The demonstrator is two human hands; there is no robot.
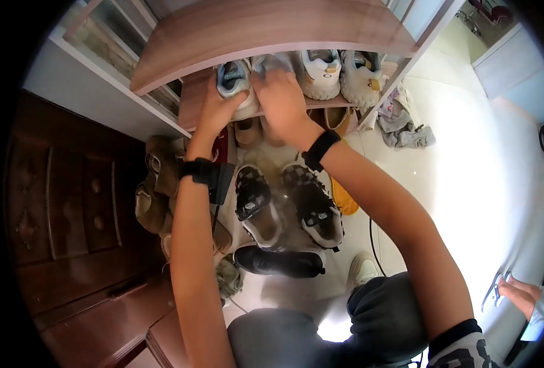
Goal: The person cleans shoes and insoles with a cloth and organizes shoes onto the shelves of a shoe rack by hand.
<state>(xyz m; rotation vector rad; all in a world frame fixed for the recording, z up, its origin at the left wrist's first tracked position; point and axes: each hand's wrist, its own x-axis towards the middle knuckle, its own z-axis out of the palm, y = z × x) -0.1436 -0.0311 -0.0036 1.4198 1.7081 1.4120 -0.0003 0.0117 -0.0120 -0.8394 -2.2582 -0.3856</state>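
My left hand (218,110) grips a white sneaker (245,108) by its left side and heel, on the shelf under the top board. Close beside it, my right hand (279,101) covers the matching sneaker (269,62), its fingers curled over that shoe and partly hidden. A second pair of chunky off-white sneakers stands to the right on the same shelf, one sneaker (321,73) next to the other (360,76), heels facing me. Both wrists wear black bands.
Below the shelf, a black checkered shoe (256,202) and its mate (313,208) stand on the floor behind a dark shoe (279,260). Brown shoes (155,190) pile by the dark wooden cabinet (76,208). Grey cloth (407,132) lies right. Another person's leg (520,294) shows far right.
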